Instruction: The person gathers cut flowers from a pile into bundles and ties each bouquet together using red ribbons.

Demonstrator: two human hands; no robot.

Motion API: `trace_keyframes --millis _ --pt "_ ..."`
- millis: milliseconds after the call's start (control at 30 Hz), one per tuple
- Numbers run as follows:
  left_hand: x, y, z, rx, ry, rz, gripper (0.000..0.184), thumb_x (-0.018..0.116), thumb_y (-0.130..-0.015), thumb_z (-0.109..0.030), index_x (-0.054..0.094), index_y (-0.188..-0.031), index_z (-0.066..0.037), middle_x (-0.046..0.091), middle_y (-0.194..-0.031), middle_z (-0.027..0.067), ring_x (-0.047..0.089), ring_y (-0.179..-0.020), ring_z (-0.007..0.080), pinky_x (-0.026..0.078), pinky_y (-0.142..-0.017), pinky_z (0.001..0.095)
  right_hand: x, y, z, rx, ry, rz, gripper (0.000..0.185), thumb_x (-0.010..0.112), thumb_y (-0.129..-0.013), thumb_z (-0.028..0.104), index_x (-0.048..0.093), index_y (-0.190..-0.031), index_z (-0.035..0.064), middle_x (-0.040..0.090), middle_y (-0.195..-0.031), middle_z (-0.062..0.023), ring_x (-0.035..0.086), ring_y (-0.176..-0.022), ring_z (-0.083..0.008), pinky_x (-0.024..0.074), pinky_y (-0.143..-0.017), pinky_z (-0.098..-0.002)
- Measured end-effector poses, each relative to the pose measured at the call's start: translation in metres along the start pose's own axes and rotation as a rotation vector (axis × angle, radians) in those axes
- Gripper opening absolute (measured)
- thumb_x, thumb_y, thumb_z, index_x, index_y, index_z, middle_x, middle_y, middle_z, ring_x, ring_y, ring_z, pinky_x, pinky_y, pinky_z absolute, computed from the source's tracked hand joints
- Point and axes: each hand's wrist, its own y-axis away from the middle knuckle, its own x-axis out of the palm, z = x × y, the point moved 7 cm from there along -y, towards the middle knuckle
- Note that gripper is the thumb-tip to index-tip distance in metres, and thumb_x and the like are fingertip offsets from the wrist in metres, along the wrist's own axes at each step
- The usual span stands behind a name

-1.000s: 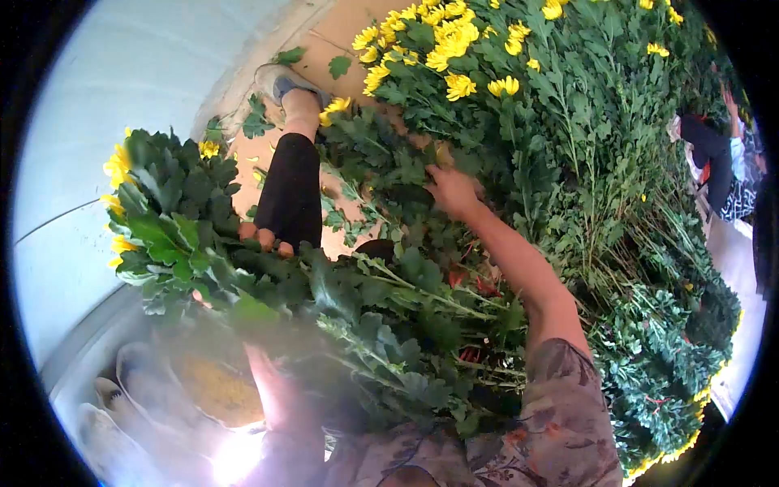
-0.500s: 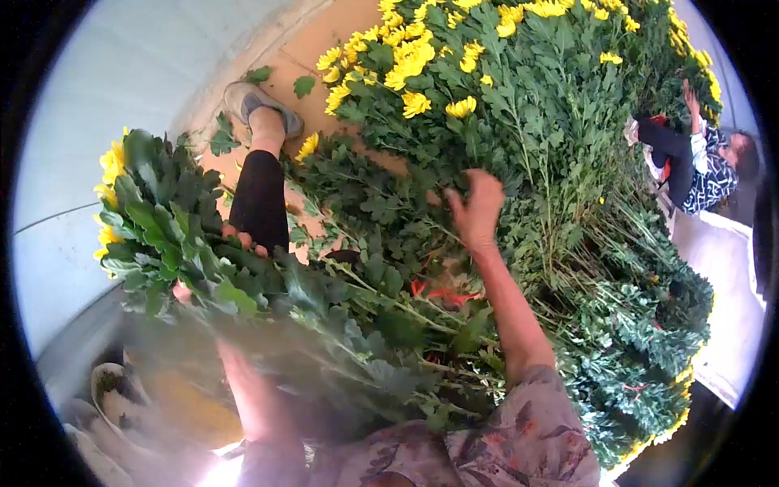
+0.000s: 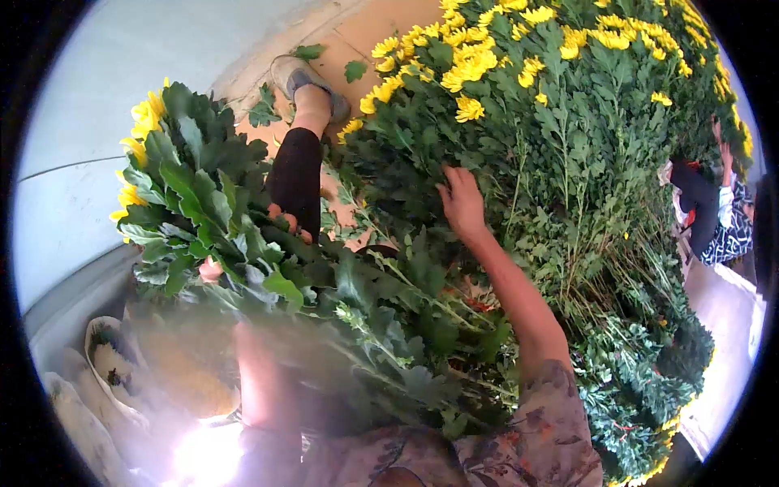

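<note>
A bunch of yellow chrysanthemums (image 3: 191, 174) is held in my left hand (image 3: 213, 269), its flower heads at the left and its long stems running back across my lap. Leaves cover most of that hand; the thumb and a few fingertips show. My right hand (image 3: 464, 203) rests at the near side of a big heap of chrysanthemums (image 3: 552, 146), touching the leaves. Its thumb stands apart from the fingers, with no stem visible in it; the fingertips are partly lost in foliage. Red ties (image 3: 480, 304) lie among the stems beneath my right forearm.
My shoe (image 3: 304, 77) stands on the orange floor (image 3: 369, 36) with loose leaves around it. A pale wall (image 3: 89, 122) rises on the left, and a whitish sack (image 3: 114, 365) sits at lower left. Another person (image 3: 714, 203) sits beyond the heap on the right.
My right hand has moved slightly left and down against the leaves of the heap. The view has shifted, so the bunch in my left hand appears farther right.
</note>
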Motion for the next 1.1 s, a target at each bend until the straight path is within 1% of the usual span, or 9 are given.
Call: trace_keyframes --millis 300,367,467,567,733,800,867,1000,1100 --pt "-0.001 0.0 0.01 0.006 -0.022 -0.052 0.062 0.071 -0.071 -0.033 0.049 -0.119 -0.001 0.056 -0.107 0.0129 0.055 -0.095 0.0289 0.047 -0.085 0.0431 0.048 -0.005 -0.007 -0.044 0.254 0.03 0.06 0.069 -0.077 0.018 0.043 -0.13 0.0092 0.049 -0.12 -0.013 0.051 -0.099 -0.0359 0.0473 -0.079 -0.0413" --pt "-0.001 -0.001 0.011 0.016 -0.049 -0.088 0.059 0.071 -0.071 -0.031 0.05 -0.117 -0.001 0.057 -0.105 0.0123 0.056 -0.093 0.0279 0.048 -0.084 0.0418 0.041 0.017 -0.011 0.044 0.255 0.193 0.082 0.074 -0.074 0.027 0.028 -0.141 0.0146 0.044 -0.13 -0.0173 0.052 -0.105 -0.0384 0.0447 -0.086 -0.051" --pt "-0.003 -0.003 0.014 0.027 -0.102 -0.175 0.054 0.071 -0.071 -0.028 0.052 -0.114 -0.001 0.057 -0.103 0.0114 0.056 -0.09 0.0263 0.048 -0.082 0.0397 0.069 0.043 -0.049 0.268 0.329 0.557 0.089 0.075 -0.071 0.017 0.023 -0.143 0.0085 0.037 -0.139 -0.0189 0.046 -0.117 -0.0395 0.0415 -0.096 -0.0417" --pt "-0.009 0.0 0.02 0.044 -0.185 -0.299 0.05 0.07 -0.071 -0.025 0.054 -0.111 -0.001 0.058 -0.101 0.0104 0.057 -0.088 0.0247 0.049 -0.08 0.0376 0.005 0.011 0.002 0.049 -0.08 0.463 0.091 0.072 -0.071 0.01 0.019 -0.145 0.0076 0.034 -0.143 -0.0202 0.038 -0.128 -0.0372 0.0351 -0.104 -0.0394" --pt "-0.019 -0.004 0.035 0.03 -0.307 -0.482 0.043 0.07 -0.071 -0.021 0.058 -0.107 -0.001 0.059 -0.097 0.0089 0.058 -0.083 0.0221 0.05 -0.077 0.0342 -0.178 -0.056 0.112 -0.149 -0.039 0.159 0.083 0.067 -0.073 0.004 0.024 -0.143 0.0028 0.035 -0.143 -0.0203 0.038 -0.13 -0.0307 0.0305 -0.108 -0.0359" --pt "-0.011 -0.012 0.045 0.002 -0.238 -0.474 0.04 0.07 -0.071 -0.019 0.059 -0.105 -0.001 0.06 -0.095 0.0083 0.058 -0.082 0.0211 0.05 -0.076 0.0328 -0.252 -0.052 0.175 -0.03 -0.162 0.06 0.082 0.066 -0.072 0.006 0.024 -0.14 -0.0061 0.036 -0.141 -0.0224 0.036 -0.132 -0.0289 0.026 -0.109 -0.0353" --pt "0.018 -0.019 0.039 0.042 -0.168 -0.378 0.036 0.075 -0.067 -0.012 0.06 -0.1 -0.004 0.058 -0.094 0.0008 0.054 -0.083 0.0143 0.044 -0.076 0.0302 -0.29 -0.026 0.18 -0.2 -0.146 -0.138 0.082 0.066 -0.071 0.006 0.024 -0.141 -0.0062 0.036 -0.142 -0.0213 0.034 -0.132 -0.0288 0.0252 -0.11 -0.0356" --pt "0.034 -0.025 0.039 0.179 -0.248 -0.266 0.049 0.07 -0.075 -0.015 0.051 -0.119 -0.003 0.058 -0.111 0.0058 0.056 -0.099 0.0187 0.045 -0.09 0.0342 -0.231 0.031 0.239 -0.068 0.018 0.29 0.086 0.067 -0.073 0.008 0.02 -0.145 0.0026 0.028 -0.145 -0.0234 0.025 -0.136 -0.0346 0.0201 -0.112 -0.0375" --pt "0.029 -0.031 0.062 0.143 0.015 0.01 0.046 0.059 -0.085 -0.024 0.047 -0.126 -0.006 0.052 -0.121 0.0069 0.051 -0.109 0.0225 0.041 -0.096 0.039 -0.149 0.054 0.221 -0.272 0.121 0.336 0.088 0.07 -0.074 0.014 0.018 -0.145 0.0028 0.025 -0.145 -0.0254 0.021 -0.136 -0.0387 0.0179 -0.113 -0.0404"
